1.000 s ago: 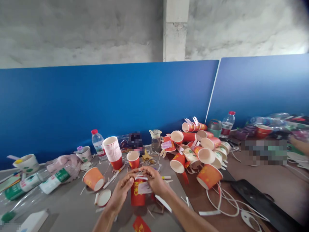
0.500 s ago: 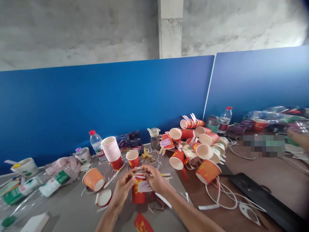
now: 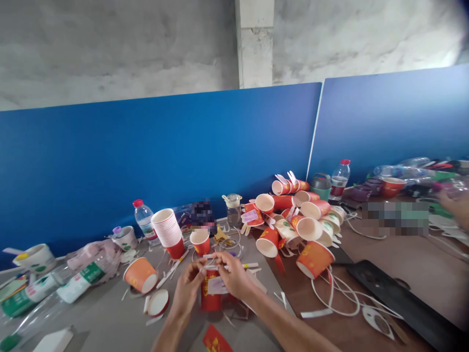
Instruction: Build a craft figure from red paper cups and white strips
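Observation:
A red paper cup (image 3: 211, 302) with gold print and a pale label (image 3: 216, 285) stands upright in front of me. Both hands meet at its top. My left hand (image 3: 188, 284) is pinched at the rim's left side, my right hand (image 3: 237, 277) at its right. Between their fingertips runs a thin white strip (image 3: 210, 267); its ends are hidden by the fingers. Just behind is another open red cup (image 3: 200, 242). A red printed piece (image 3: 216, 339) lies nearest me, and a marker pen (image 3: 250, 265) shows beyond my right hand.
A tall stack of paper cups (image 3: 167, 233) stands left of centre, beside an orange cup on its side (image 3: 141, 274). Decorated cups (image 3: 309, 229) are heaped to the right. Cables (image 3: 342, 313) and a black bar (image 3: 395, 298) lie farther right, where another person's hand (image 3: 456, 205) shows.
The view has shifted slightly. Both hands stay pinched at the cup's top, with my right fingers drawn a little apart from my left and the strip showing more level between them.

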`<control>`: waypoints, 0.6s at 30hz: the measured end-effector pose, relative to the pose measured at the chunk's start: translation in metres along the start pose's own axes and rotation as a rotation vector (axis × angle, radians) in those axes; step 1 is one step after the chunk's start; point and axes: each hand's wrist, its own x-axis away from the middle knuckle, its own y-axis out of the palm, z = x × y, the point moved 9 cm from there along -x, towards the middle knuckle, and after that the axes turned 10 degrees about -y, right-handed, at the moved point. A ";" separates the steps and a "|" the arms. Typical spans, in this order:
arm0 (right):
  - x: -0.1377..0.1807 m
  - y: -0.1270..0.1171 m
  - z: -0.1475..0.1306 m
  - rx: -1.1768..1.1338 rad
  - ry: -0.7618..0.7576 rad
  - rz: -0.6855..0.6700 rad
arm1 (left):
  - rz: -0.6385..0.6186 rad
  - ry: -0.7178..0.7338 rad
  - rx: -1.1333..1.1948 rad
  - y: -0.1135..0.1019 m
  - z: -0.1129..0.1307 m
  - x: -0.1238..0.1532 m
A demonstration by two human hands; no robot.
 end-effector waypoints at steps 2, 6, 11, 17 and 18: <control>0.001 0.000 0.000 0.010 -0.006 0.002 | 0.001 -0.012 0.013 0.001 -0.001 0.001; 0.002 0.002 -0.001 0.005 -0.004 -0.022 | -0.001 -0.029 0.024 0.002 -0.001 0.002; 0.002 0.003 -0.003 -0.001 0.000 -0.024 | -0.010 -0.043 0.018 0.003 -0.001 0.003; 0.002 0.004 -0.003 -0.026 0.006 -0.023 | -0.008 -0.049 0.007 -0.003 -0.005 -0.003; 0.002 0.004 -0.002 -0.032 0.009 -0.023 | -0.019 -0.049 0.010 -0.004 -0.006 -0.004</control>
